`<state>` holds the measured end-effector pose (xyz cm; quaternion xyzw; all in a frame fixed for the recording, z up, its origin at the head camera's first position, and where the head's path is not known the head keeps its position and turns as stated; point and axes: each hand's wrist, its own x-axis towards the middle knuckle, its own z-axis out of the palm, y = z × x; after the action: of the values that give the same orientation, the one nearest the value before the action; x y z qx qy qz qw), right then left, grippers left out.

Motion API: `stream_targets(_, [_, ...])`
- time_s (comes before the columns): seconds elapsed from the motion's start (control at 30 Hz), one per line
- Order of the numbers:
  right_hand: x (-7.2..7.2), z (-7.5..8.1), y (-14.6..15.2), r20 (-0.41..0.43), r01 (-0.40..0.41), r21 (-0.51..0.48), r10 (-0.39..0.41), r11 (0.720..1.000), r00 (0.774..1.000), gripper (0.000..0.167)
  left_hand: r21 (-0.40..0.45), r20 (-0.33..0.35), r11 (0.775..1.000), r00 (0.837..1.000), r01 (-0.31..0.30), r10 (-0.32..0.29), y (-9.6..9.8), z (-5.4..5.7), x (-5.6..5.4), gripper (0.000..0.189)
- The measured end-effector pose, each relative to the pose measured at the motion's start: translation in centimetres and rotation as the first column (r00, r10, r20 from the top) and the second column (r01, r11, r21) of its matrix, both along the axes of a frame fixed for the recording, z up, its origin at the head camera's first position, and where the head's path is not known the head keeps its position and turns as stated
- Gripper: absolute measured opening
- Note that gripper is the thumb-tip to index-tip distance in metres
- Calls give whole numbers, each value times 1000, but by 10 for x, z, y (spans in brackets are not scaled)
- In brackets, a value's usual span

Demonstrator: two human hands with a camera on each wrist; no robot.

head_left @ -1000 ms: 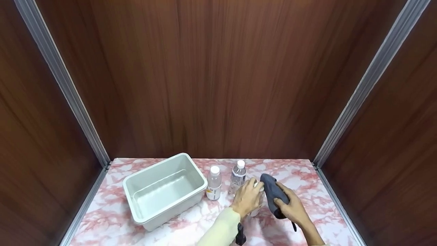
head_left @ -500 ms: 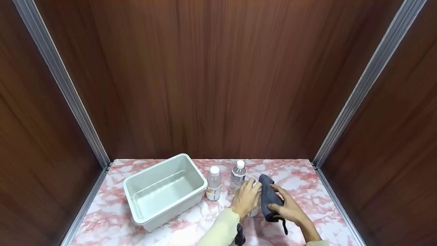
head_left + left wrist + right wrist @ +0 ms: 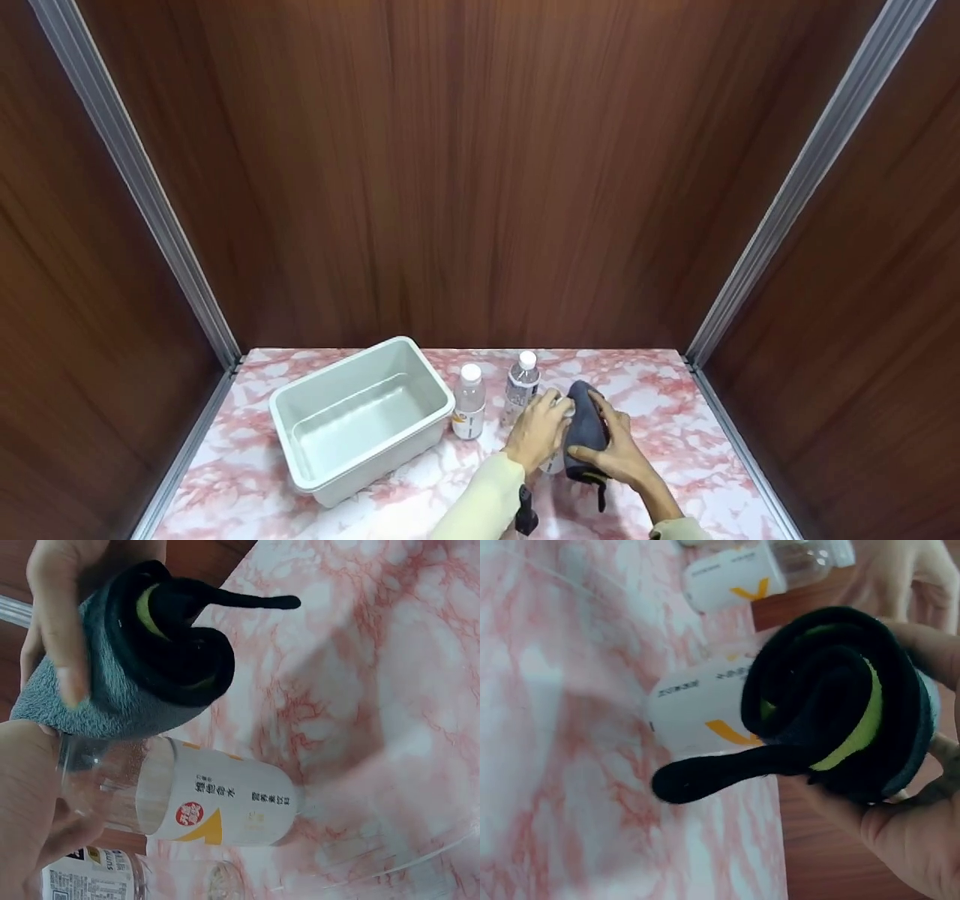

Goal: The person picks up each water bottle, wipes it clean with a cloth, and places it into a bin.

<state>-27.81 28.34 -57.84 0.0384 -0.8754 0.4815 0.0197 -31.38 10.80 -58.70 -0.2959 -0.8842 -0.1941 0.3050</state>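
My left hand [image 3: 536,436] grips the upper part of a clear plastic bottle [image 3: 232,795] with a white and yellow label. This bottle stands upright on the table, its neck largely hidden by the fingers. Against its right side my right hand [image 3: 621,452] holds a rolled grey towel [image 3: 583,435], thumb on the near side and fingers round the far side. The end of the roll, in the right wrist view, shows a black inner face, a yellow-green stripe and a dangling black strap [image 3: 712,774].
Behind the left hand stands a clear bottle [image 3: 523,381] with a white cap. A labelled bottle [image 3: 469,414] stands further left, beside a pale grey-green bin [image 3: 386,459]. The pink marbled table [image 3: 420,510] has brown wood-grain panels [image 3: 465,187] on three sides.
The right hand has brought the rolled towel leftward, up against the bottle, turning it more upright. The left hand has stayed on the bottle.
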Motion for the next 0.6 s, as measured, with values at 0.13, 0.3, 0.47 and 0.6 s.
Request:
stream_targets(0.13, [-2, -7, -2, -65, 4, 62, 0, 998, 998, 106, 23, -7, 999, 1000, 29, -28, -2, 0, -2, 20])
stream_targets(0.3, [-4, -13, -4, -141, -10, 53, 18, 999, 990, 104, 30, 14, 999, 999, 41, -41, -2, 0, -2, 22])
stream_targets(0.47, [-6, -20, -8, -203, -5, 49, 14, 999, 979, 97, 57, 19, 996, 998, 62, -63, -1, 0, -3, 18])
stream_targets(0.6, [-7, -26, -11, -268, 1, 65, 17, 998, 963, 99, 77, 12, 994, 997, 71, -73, 0, -1, -3, 18])
